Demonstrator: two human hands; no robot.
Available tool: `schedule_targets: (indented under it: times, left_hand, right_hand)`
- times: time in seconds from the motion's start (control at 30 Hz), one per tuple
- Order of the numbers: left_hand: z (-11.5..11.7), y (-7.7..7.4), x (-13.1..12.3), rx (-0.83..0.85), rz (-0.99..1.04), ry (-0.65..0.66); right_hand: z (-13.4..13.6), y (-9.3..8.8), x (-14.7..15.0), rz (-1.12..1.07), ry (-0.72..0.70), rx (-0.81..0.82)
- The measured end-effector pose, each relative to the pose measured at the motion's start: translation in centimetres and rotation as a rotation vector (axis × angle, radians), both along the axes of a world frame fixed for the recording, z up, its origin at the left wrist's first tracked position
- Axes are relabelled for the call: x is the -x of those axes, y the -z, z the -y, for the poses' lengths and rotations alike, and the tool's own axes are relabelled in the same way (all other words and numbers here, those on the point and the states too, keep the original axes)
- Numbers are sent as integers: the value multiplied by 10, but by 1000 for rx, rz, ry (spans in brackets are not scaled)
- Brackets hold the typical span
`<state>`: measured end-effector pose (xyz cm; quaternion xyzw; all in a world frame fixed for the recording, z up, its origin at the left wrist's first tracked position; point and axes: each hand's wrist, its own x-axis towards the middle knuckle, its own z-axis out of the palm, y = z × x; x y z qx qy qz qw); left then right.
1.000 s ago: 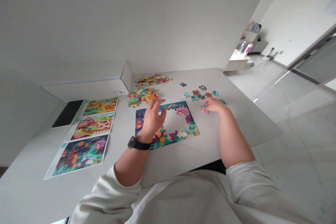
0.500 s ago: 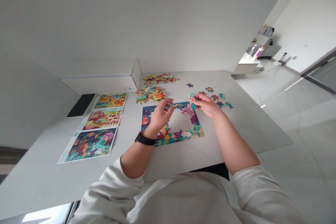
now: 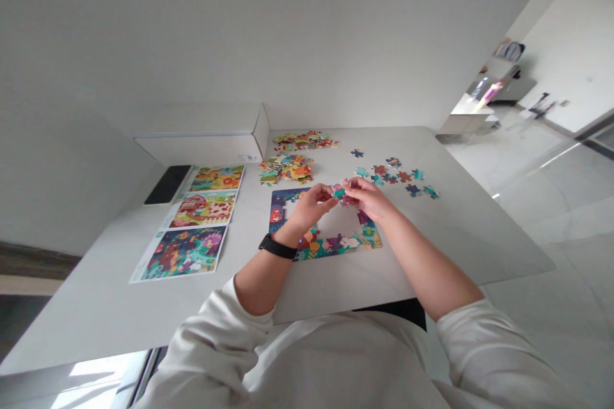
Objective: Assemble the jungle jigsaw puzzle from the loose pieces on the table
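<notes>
Over the upper part of a partly assembled jigsaw puzzle [image 3: 292, 252], both hands meet at one pink and teal puzzle piece [image 3: 339, 192]. My right hand [image 3: 370, 199] pinches its right side between thumb and fingers. From the left, my left hand [image 3: 311, 209], with a black band at the wrist, has its fingers closed at the piece's other edge. The puzzle has a joined border with a bare middle; my hands hide part of its left and top. Loose puzzle pieces [image 3: 404, 176] lie scattered beyond my right hand.
Two heaps of puzzle pieces, an orange-yellow heap [image 3: 288, 168] and a farther heap [image 3: 307, 140], lie at the back. Left are a picture sheet [image 3: 192, 249] with three scenes, a dark phone [image 3: 167, 185] and a white box [image 3: 201, 148]. The table's right edge [image 3: 489, 192] borders the floor.
My right hand has moved left with the puzzle piece, over the puzzle. My left hand has closed its fingers and come to the piece. The view has shifted slightly.
</notes>
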<state>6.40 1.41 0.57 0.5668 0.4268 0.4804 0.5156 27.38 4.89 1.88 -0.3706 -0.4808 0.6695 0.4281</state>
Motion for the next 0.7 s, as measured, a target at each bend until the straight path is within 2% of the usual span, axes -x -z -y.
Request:
schedule_targets:
  times: [0.3,0.57,0.7]
  left_hand:
    - [-1,-1,2,75,115,-80]
    - [-3,-1,4,30,164,-240]
    - [-2,-1,4,21,120,-249]
  right_hand:
    - [4,2,6,40,-38,39]
    - [7,4,6,195,-82,-35]
    - [8,1,6,167,-41,-67]
